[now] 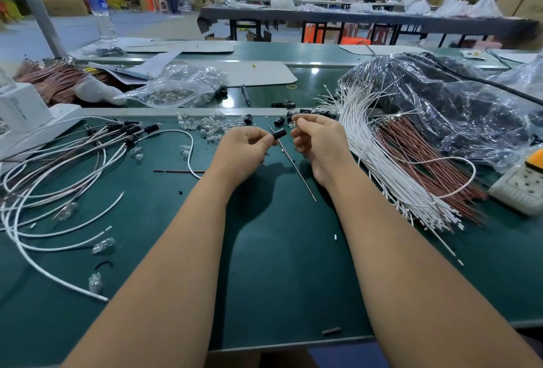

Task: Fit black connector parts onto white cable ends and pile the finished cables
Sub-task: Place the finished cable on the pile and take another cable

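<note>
Hands meet over the middle of a green work mat (264,250), seen from above by the person's head camera. The left hand (245,147) pinches a small black connector part (279,134) at its fingertips, with the part's open end pointing up and right toward the other hand. A thin brownish wire (296,171) runs from beneath the part diagonally down and right. The right hand (316,138), just beside the part, is curled around something small and pale; what it is cannot be made out. Loose white cables (390,179) lie bundled close to the right arm, their long axis slanting toward the viewer. Finished cables (88,144) sit piled to the left, nearer the left arm.
</note>
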A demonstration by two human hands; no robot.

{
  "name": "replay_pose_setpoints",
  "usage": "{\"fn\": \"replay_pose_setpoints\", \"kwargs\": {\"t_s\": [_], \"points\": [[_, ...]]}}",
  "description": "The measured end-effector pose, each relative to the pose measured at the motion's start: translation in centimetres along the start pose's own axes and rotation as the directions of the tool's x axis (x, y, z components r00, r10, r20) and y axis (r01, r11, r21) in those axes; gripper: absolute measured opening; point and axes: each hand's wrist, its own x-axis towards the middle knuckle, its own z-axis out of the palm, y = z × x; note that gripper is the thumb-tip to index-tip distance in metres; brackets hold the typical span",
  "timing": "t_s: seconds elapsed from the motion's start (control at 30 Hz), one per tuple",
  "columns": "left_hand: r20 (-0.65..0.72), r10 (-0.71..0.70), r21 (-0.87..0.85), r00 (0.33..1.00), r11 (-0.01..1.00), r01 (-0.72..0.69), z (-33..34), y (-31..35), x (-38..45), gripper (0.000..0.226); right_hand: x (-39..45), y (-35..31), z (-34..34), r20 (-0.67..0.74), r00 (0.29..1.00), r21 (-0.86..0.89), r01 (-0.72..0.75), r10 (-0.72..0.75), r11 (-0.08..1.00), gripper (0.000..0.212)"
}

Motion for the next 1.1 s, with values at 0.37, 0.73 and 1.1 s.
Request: {"fn": "replay_pose_setpoints", "kwargs": {"t_s": [0.37, 0.73, 1.1], "points": [[0.007, -0.006, -0.032, 1.000, 0.999, 0.006, -0.10, -0.07, -0.01, 0.020, 0.36, 0.47, 0.22, -0.023, 0.999, -0.165, 0.042, -0.046, 0.985, 0.033], [0.015, 0.007, -0.030, 1.000, 1.000, -0.006, -0.07, -0.22, 0.01, 0.015, 0.34, 0.50, 0.20, -0.014, 0.998, -0.168, 0.051, -0.054, 0.985, 0.034], [0.013, 0.027, -0.039, 1.000, 0.999, -0.026, -0.06, -0.35, 0.11, 0.014, 0.24, 0.59, 0.06, 0.017, 0.999, -0.133, 0.052, -0.050, 0.990, 0.020]]}}
